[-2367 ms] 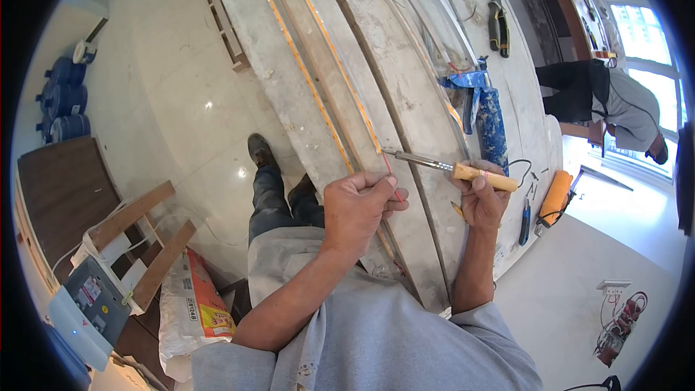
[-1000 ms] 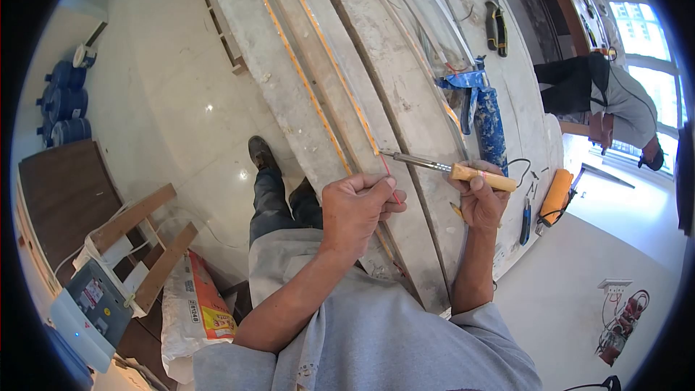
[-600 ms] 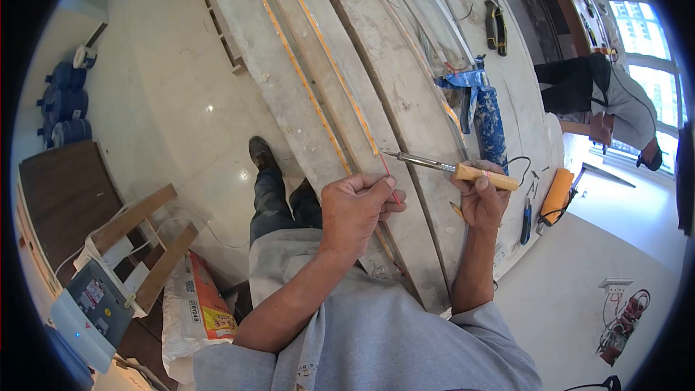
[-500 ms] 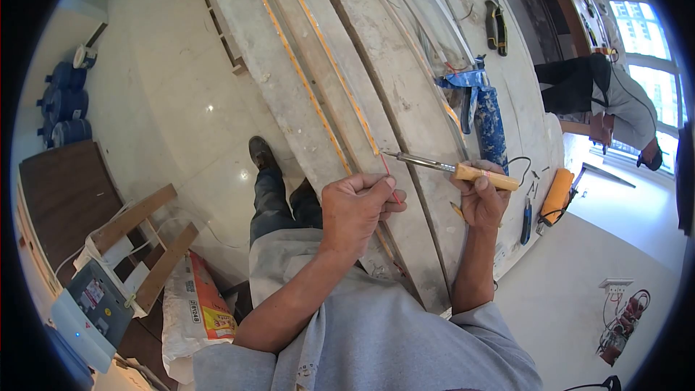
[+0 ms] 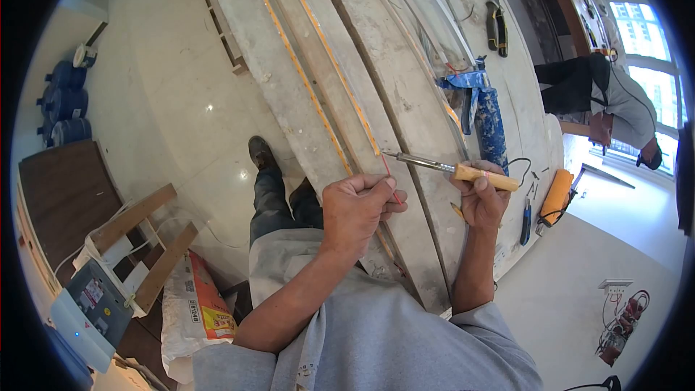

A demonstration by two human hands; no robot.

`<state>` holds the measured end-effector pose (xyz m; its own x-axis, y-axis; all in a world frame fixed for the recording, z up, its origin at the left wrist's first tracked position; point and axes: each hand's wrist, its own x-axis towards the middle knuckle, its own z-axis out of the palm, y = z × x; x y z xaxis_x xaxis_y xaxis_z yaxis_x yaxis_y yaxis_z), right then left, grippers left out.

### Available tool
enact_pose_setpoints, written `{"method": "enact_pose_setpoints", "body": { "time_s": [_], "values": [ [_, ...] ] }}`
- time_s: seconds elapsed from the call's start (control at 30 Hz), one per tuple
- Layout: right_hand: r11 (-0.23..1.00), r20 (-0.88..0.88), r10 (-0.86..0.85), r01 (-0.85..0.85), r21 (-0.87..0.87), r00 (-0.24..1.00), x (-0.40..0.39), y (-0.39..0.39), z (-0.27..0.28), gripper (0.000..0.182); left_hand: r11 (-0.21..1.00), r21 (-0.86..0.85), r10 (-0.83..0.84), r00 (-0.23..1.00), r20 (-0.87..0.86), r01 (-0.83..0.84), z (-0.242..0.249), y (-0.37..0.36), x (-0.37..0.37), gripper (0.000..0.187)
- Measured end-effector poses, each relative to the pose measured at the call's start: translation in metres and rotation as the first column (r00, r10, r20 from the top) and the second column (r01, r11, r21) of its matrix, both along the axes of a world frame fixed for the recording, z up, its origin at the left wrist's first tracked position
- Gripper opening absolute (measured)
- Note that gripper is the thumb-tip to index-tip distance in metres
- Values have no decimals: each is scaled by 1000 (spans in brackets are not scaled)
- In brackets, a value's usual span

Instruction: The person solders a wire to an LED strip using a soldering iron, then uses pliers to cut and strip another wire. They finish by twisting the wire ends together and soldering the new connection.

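Pinched between the thumb and fingers of my left hand (image 5: 360,210) is a thin red wire (image 5: 387,166), running up to the end of an LED strip (image 5: 337,65) on the bench. My right hand (image 5: 481,199) is wrapped round the wooden handle of a soldering iron (image 5: 434,164). The iron's tip points left and sits right at the strip's end, where the wire meets it. A second LED strip (image 5: 300,72) lies alongside to the left. Beneath my right hand a pencil-like yellow piece (image 5: 457,210) pokes out.
Right of my hands lie a blue paint-marked tube (image 5: 493,130), a utility knife (image 5: 526,221), an orange tool (image 5: 557,197) and several screws. Pliers (image 5: 496,22) rest further up the bench (image 5: 405,101). Another person (image 5: 626,98) bends over at the right, near the window.
Almost nothing differs. Both hands, the wire and the soldering iron hold the same place at the strip's end.
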<state>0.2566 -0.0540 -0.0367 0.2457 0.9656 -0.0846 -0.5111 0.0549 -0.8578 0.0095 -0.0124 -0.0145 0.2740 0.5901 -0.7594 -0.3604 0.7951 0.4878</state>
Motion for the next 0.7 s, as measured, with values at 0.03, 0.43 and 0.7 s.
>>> {"method": "enact_pose_setpoints", "body": {
  "time_s": [0.03, 0.43, 0.7],
  "values": [
    [1000, -11, -3, 3, -2, 1000, 0, 0, 0, 25, 1000, -2, 2, 1000, 2, -2, 0, 0, 0, 19],
    [1000, -9, 20, -20, 16, 1000, 1, 0, -1, 25, 1000, -3, -7, 1000, -7, 7, 0, 0, 0, 19],
    [1000, -5, 8, -8, 2, 1000, 1, -1, -2, 25, 1000, 1, -5, 1000, -10, 5, 1, 0, 0, 19]
  ]
}}
